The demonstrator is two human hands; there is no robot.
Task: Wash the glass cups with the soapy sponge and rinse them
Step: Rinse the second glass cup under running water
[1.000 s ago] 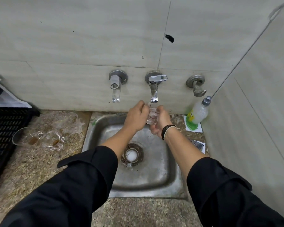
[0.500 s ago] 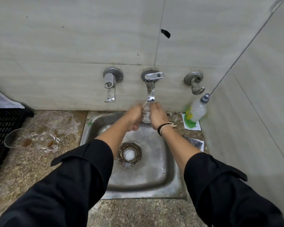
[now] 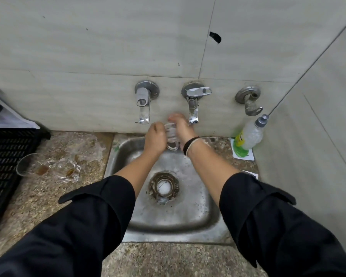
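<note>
While both hands grip one glass cup [image 3: 171, 136] over the sink [image 3: 116, 154], left hand [image 3: 155, 137] and right hand [image 3: 183, 129] curled around it, rinsing appears underway; next, two soiled cups [image 3: 48, 168] on the counter likely await.

We see our right hand [image 3: 181, 127] blurred; the black crate [image 3: 2, 162] at nine o'clock is cut off.

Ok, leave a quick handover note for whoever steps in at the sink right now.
Left hand and right hand both hold one glass cup over the sink, beside the middle tap.
Two dirty cups with brown dregs lie on the counter, left of the sink.
No sponge in view.
Left: finish this cup, then wash and rinse those two.
</note>
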